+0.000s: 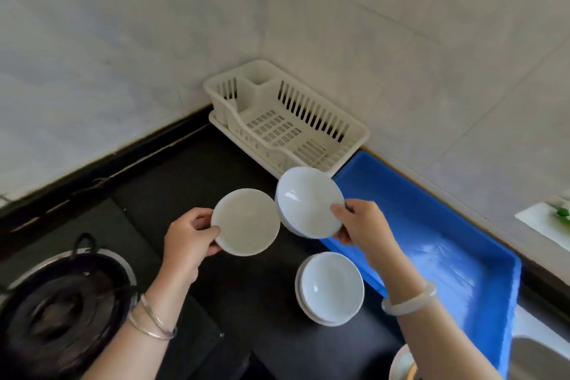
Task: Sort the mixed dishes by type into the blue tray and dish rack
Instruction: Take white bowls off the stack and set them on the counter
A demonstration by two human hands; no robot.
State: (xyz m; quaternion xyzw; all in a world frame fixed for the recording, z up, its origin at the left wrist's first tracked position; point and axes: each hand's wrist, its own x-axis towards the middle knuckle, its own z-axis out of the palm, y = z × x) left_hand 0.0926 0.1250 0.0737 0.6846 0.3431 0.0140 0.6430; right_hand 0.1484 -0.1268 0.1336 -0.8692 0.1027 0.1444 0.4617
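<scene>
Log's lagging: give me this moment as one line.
left hand: holds plate | right hand: holds bowl | dish stack: on counter beside blue tray | dish rack: behind

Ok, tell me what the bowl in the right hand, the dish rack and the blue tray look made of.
Bowl: likely glazed ceramic, glossy white with sharp highlights.
Dish rack: moulded plastic, matt cream, slotted walls.
Blue tray: probably plastic, smooth, soft sheen.
</scene>
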